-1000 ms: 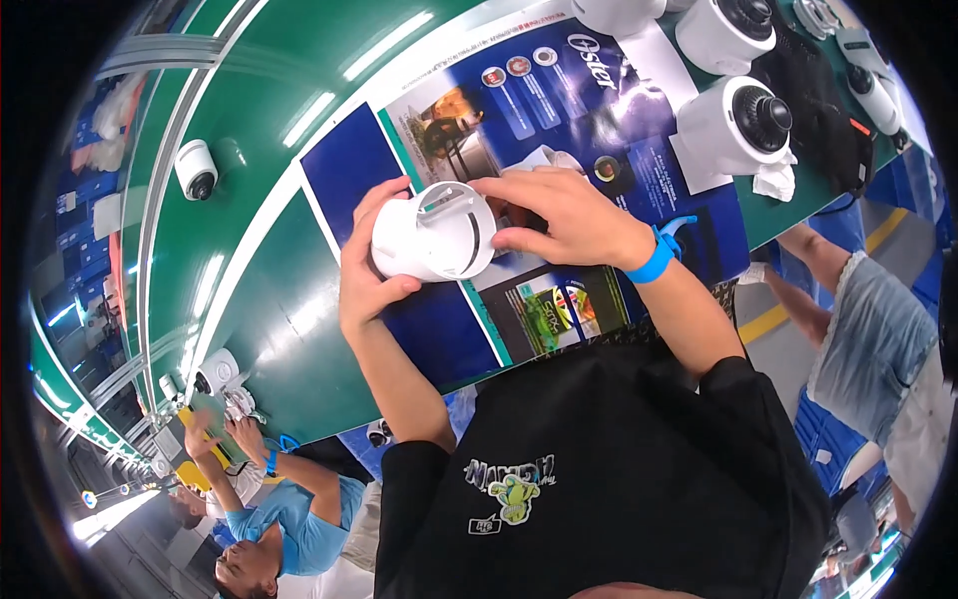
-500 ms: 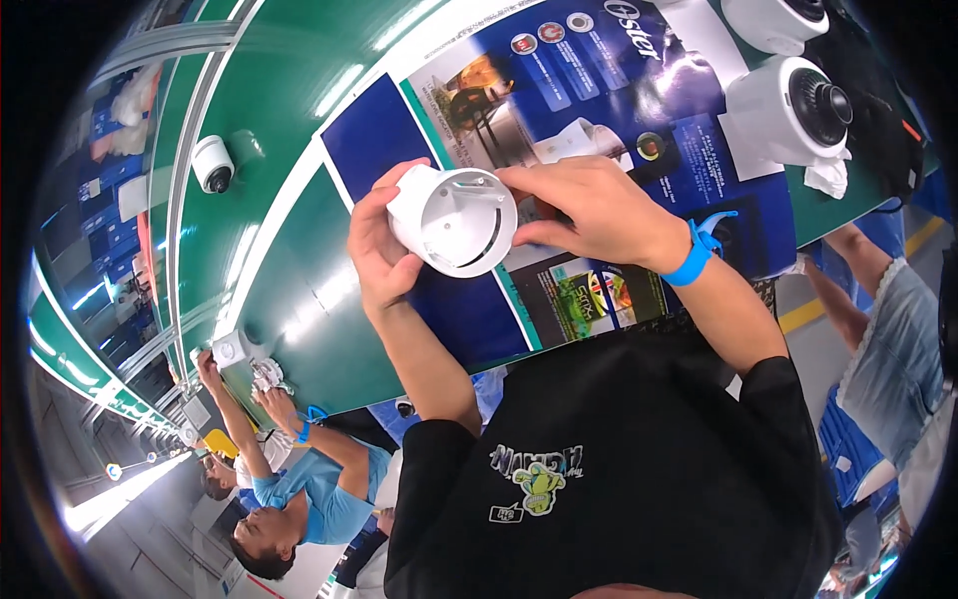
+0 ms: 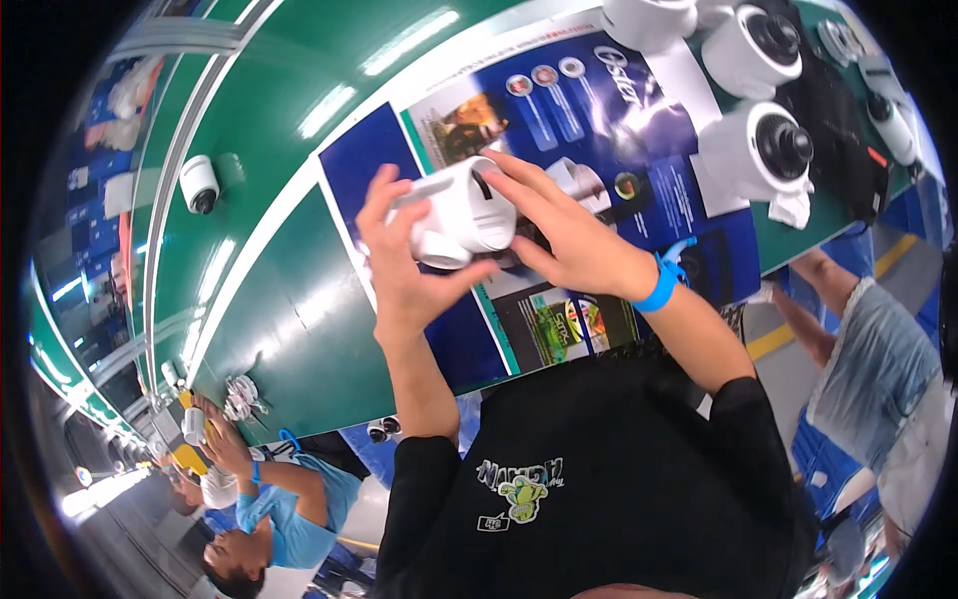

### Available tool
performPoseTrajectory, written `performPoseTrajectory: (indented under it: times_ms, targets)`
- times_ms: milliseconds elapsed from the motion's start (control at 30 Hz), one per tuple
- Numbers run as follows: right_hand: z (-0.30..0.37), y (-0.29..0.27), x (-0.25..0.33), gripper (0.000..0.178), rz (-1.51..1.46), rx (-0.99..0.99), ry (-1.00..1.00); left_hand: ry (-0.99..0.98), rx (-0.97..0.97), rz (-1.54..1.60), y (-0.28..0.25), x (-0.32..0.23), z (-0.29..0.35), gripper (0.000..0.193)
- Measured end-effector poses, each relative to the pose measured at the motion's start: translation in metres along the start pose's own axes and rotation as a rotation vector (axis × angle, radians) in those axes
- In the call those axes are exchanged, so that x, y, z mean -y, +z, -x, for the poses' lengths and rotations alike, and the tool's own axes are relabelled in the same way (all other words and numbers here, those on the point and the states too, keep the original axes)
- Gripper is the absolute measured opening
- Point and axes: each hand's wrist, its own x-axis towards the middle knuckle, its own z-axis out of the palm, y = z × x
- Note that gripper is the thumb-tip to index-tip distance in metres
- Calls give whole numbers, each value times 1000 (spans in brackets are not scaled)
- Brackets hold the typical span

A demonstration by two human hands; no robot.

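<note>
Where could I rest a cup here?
Probably on green table between the white strip, blue printed sheet and white fitting. More looks bare beyond the strip, right of the small camera. Crowded: the right, with dome cameras, and around the held white housing.

I watch remotely over a green workbench [image 3: 299,364] spread with a glossy blue printed sheet [image 3: 654,195]; white dome cameras [image 3: 728,150] crowd its right end beside a crumpled white tissue [image 3: 790,209], another white camera [image 3: 199,180] lying far left.
</note>
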Motion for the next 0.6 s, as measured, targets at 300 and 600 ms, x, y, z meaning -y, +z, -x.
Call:
performPoseTrajectory:
  times_ms: [300, 600]
  targets:
    - [-3, -6, 13, 44, 201, 6, -12, -86, 76, -119, -14, -13, 5, 70]
    - [-110, -23, 112, 40, -522, -167, 142, -176, -17, -197, -21, -2, 6, 69]
